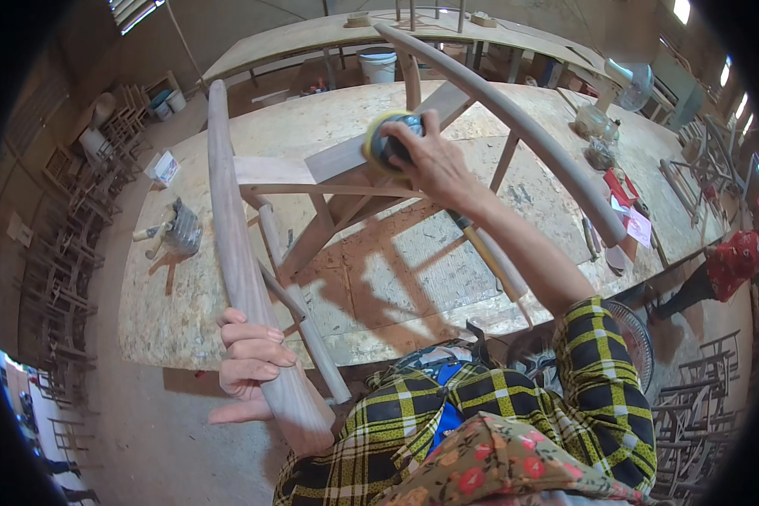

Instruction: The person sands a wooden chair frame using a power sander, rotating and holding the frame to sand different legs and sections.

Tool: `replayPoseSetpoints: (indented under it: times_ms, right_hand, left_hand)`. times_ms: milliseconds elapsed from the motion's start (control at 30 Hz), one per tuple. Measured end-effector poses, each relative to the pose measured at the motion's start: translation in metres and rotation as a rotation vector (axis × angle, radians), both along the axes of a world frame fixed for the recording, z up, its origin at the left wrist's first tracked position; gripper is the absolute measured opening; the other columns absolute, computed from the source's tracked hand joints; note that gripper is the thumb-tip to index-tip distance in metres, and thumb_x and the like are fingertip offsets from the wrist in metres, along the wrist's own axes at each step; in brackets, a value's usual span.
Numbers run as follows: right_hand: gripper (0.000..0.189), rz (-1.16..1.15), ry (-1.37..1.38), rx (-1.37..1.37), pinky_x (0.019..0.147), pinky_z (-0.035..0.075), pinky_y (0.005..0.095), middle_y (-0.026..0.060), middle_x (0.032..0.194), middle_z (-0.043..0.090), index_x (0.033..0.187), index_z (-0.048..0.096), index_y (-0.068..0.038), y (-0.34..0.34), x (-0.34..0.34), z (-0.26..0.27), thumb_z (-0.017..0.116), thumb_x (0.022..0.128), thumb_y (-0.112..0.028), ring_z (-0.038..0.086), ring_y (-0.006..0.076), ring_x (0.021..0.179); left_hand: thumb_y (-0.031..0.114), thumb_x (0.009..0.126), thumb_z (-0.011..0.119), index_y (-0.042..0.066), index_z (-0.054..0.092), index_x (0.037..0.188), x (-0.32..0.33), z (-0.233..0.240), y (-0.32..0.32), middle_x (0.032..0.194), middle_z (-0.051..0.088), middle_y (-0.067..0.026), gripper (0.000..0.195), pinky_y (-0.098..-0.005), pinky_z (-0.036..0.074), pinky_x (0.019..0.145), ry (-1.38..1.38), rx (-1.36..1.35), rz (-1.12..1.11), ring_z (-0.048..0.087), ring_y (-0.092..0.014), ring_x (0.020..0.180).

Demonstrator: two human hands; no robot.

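Note:
A wooden chair frame (278,169) lies tilted on the large worktable (152,316) before me. My left hand (253,367) is wrapped around the near end of its long left rail (228,221), at the table's front edge. My right hand (433,158) grips a round hand-held sander (395,142) with a yellow rim, which rests against the frame's flat crosspiece (338,158). The long curved right rail (512,114) rises beyond my right forearm. A tool with a yellowish handle (487,262) lies partly behind the frame, below that forearm.
A plastic container holding brushes (183,231) and a small box (163,169) stand on the left. On the right lie a red box (620,186), papers and tools. Behind is another long table (272,47). A person in red (734,265) is at the far right; a fan (629,341) stands nearby.

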State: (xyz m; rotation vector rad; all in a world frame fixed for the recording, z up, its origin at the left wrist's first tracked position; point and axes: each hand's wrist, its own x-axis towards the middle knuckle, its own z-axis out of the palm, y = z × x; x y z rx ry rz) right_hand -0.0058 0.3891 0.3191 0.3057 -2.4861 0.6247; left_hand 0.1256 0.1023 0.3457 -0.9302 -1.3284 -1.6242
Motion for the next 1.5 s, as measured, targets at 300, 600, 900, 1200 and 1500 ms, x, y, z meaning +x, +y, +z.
replayPoseSetpoints:
  times_ms: [300, 600, 900, 1200, 1500]
  right_hand:
    - [0.046, 0.080, 0.026, -0.077, 0.065, 0.055, 0.0462, 0.0215, 0.107, 0.042, 0.124, 0.048, -0.029, -0.077, 0.003, 0.007, 0.067, 0.084, -0.015, 0.063, 0.0429, 0.075]
    - [0.043, 0.047, -0.337, 0.125, 0.078, 0.052, 0.0469, 0.0236, 0.107, 0.052, 0.121, 0.048, -0.023, -0.045, -0.049, 0.050, 0.067, 0.083, -0.030, 0.061, 0.0408, 0.090]
    - [0.067, 0.218, -0.904, 0.475, 0.069, 0.053, 0.0413, 0.0091, 0.110, 0.061, 0.131, 0.043, -0.026, -0.023, -0.181, 0.083, 0.074, 0.073, -0.039, 0.064, 0.0242, 0.087]
    - [0.065, 0.306, -1.095, 0.539, 0.055, 0.049, 0.0327, 0.0069, 0.102, 0.056, 0.130, 0.041, -0.029, -0.089, -0.190, 0.108, 0.075, 0.075, -0.044, 0.060, 0.0175, 0.067]
    - [0.066, 0.222, -1.058, 0.620, 0.067, 0.047, 0.0434, 0.0090, 0.109, 0.055, 0.130, 0.040, -0.026, -0.051, -0.178, 0.112, 0.072, 0.076, -0.046, 0.058, 0.0249, 0.086]
  left_hand:
    - [0.066, 0.093, -0.002, 0.011, 0.049, 0.070, 0.003, 0.003, 0.000, 0.056, 0.058, -0.0054, 0.078, -0.0444, 0.030, 0.091, -0.005, 0.003, -0.018, 0.049, -0.021, 0.063]
    - [0.066, 0.093, -0.002, 0.010, 0.051, 0.071, 0.003, -0.002, -0.003, 0.056, 0.058, -0.0065, 0.080, -0.0443, 0.030, 0.092, 0.007, 0.009, -0.013, 0.050, -0.022, 0.062]
    - [0.063, 0.095, -0.003, 0.012, 0.052, 0.068, 0.005, 0.000, -0.004, 0.057, 0.061, -0.0060, 0.080, -0.0429, 0.030, 0.090, -0.012, -0.015, -0.029, 0.053, -0.021, 0.060]
    - [0.059, 0.097, 0.001, 0.014, 0.051, 0.065, 0.006, 0.002, -0.008, 0.052, 0.057, -0.0041, 0.074, -0.0442, 0.028, 0.090, -0.018, -0.020, -0.016, 0.049, -0.019, 0.059]
    - [0.060, 0.096, -0.001, 0.014, 0.052, 0.067, 0.006, 0.005, -0.012, 0.056, 0.061, -0.0044, 0.076, -0.0430, 0.030, 0.089, -0.036, -0.048, -0.023, 0.053, -0.019, 0.060]
